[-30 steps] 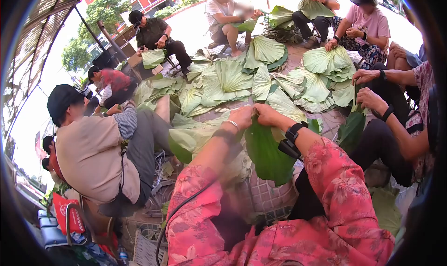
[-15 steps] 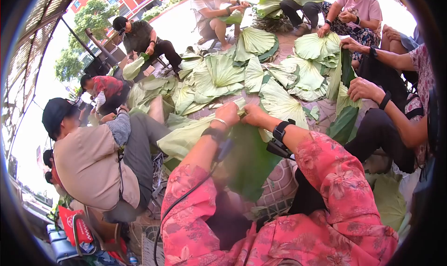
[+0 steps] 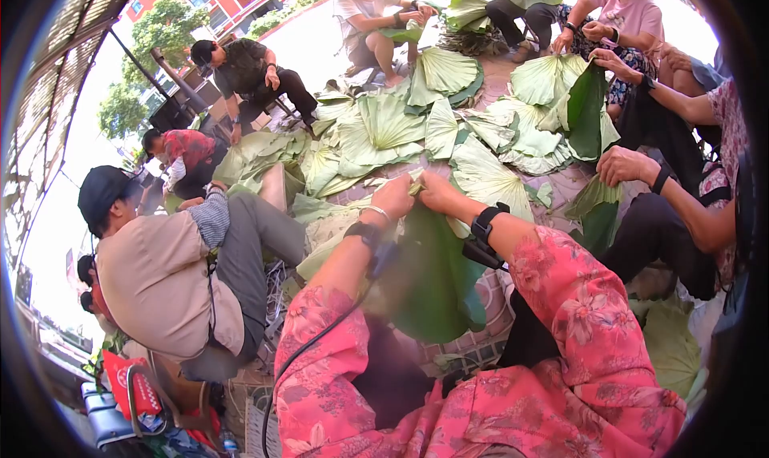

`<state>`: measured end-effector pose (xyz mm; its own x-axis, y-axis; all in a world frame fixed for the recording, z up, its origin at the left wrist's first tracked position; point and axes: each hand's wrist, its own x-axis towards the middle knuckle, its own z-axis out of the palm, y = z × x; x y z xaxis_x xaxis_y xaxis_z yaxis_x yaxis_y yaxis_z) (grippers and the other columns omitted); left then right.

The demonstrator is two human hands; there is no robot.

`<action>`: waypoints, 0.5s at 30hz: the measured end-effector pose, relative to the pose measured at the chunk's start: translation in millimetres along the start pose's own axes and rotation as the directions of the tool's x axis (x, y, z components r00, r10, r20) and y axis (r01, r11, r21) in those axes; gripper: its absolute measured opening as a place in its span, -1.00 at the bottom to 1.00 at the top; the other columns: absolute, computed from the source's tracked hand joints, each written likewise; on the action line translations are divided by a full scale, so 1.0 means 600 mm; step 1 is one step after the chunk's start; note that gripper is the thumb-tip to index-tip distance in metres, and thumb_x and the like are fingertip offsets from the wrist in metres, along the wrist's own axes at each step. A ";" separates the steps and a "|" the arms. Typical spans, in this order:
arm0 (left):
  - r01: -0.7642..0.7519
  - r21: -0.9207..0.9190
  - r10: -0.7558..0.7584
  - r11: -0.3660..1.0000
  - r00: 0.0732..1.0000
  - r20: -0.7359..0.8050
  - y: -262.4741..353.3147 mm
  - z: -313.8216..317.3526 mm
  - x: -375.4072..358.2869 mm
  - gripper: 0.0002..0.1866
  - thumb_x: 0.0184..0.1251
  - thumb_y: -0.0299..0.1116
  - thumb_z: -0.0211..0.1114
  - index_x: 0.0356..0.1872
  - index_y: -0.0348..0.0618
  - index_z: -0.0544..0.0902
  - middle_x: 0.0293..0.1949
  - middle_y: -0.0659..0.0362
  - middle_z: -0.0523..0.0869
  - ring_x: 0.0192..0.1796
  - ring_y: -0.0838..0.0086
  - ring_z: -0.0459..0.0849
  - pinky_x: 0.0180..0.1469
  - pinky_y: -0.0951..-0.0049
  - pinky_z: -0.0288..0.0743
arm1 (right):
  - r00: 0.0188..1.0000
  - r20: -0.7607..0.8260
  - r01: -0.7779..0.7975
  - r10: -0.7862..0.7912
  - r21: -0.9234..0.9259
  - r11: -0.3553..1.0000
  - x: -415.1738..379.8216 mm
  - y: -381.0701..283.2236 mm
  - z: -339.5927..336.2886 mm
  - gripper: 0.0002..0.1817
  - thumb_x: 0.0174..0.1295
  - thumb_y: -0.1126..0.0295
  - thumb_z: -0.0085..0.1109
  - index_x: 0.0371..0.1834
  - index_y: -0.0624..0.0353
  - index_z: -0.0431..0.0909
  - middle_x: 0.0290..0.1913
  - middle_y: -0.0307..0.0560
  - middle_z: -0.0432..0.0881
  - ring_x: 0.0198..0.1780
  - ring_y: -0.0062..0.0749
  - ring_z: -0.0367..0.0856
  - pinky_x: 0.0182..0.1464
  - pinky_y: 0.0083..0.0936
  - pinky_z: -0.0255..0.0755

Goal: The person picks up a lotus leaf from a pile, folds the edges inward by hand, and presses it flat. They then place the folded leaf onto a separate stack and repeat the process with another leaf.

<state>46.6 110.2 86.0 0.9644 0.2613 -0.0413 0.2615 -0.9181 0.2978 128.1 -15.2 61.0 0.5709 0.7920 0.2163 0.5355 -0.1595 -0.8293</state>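
In front of me my left hand (image 3: 393, 198) and my right hand (image 3: 437, 192) are close together, both closed on the upper edge of a large green lotus leaf (image 3: 428, 274). The leaf hangs down from my fingers between my forearms, its dark side toward me. Its folded rim pokes up between my two hands, and my fingertips are partly hidden. Just beyond my hands, pale lotus leaves (image 3: 376, 129) lie spread in overlapping layers on the paved ground.
On the left sits a person in a beige top (image 3: 164, 274). At right, another person's hands (image 3: 629, 167) hold lotus leaves (image 3: 593, 109). Several more people sit around the leaf pile. A red bag (image 3: 132, 386) stands at lower left, and a black cable (image 3: 308, 346) runs along my left arm.
The leaf in my hands has swung and hangs more fully open, while my hands stay nearly in place. The neighbour at right has moved leaves apart.
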 end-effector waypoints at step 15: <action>-0.063 0.303 0.166 0.951 0.931 -0.327 0.075 0.042 -0.053 -0.91 0.06 -0.46 0.08 -0.50 -0.17 0.55 -0.46 0.00 0.63 -0.34 0.14 0.64 -0.31 0.21 0.47 | 0.999 0.024 -0.021 0.031 -0.352 0.936 -0.037 0.006 0.006 -0.77 0.02 0.41 -0.05 -0.48 0.37 0.54 -0.33 0.32 0.57 -0.27 0.17 0.56 -0.23 -0.12 0.42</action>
<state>28.5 53.1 76.7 0.9276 0.1885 0.3224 0.2001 -0.9798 -0.0030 115.1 -31.2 51.2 0.5723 0.8006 0.1777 0.7083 -0.3735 -0.5990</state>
